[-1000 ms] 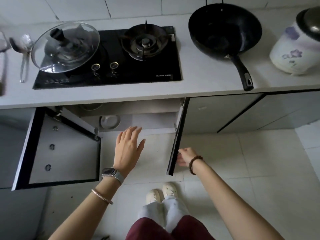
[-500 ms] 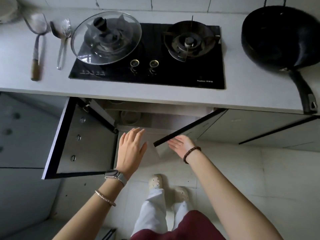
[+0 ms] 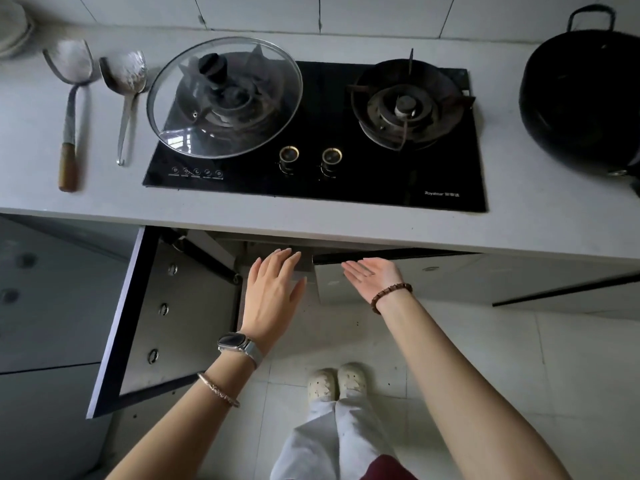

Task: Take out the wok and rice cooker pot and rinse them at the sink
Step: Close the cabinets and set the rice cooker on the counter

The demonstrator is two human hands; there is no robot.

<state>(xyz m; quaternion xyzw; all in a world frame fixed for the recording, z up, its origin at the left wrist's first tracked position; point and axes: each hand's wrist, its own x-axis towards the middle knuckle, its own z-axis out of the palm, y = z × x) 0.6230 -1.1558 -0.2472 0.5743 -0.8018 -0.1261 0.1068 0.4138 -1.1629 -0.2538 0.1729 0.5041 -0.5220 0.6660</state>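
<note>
The pale bench (image 3: 242,216) runs across the top of the view, with tiled wall behind it and a tiled floor (image 3: 519,358) below; set into the bench is a black glass gas hob (image 3: 346,188) with two burners and two round knobs at its front; under the bench the left cupboard door (image 3: 145,323) stands swung wide open toward the person, while the right cupboard door (image 3: 433,282) is nearly shut, its dark top edge just under the bench lip; the black wok (image 3: 575,109) sits on the bench at the far right, well apart from both hands, its loop handle toward the wall and its right part cut off by the frame edge; the rice cooker pot is out of view; a glass lid (image 3: 225,98) with a black knob lies tilted over the left burner; left of the hob lie a wooden-handled spatula (image 3: 69,109) and a metal ladle (image 3: 126,98), side by side; the left hand (image 3: 273,292), wearing a watch and bangle, hovers palm down in the cupboard opening, fingers straight and spread, holding nothing; the right hand (image 3: 374,275), with a bead bracelet, lies palm up against the face of the right door, fingers extended and empty; pale shoes (image 3: 337,381) stand together on the floor.
</note>
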